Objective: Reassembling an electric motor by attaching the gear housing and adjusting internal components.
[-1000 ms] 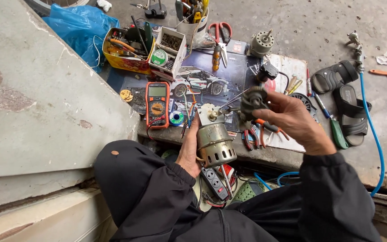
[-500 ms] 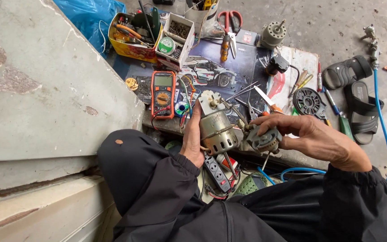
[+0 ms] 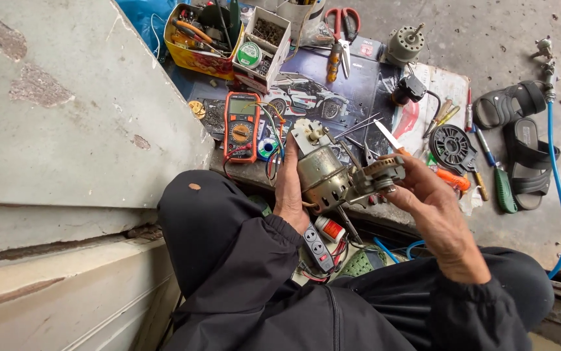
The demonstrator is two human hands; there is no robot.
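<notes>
Motor body [image 3: 323, 175] sits gripped in my left hand [image 3: 290, 185], long axis tilted up-left; my right hand's [image 3: 433, 201] fingers [image 3: 403, 190] pinch its end cap [image 3: 378, 177] over the cluttered poster [image 3: 332, 84] on concrete floor [image 3: 488, 32].

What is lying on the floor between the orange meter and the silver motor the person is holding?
In the head view, a small blue roll and some coloured wires lie between the orange meter and the silver motor, which the left hand grips.
</notes>
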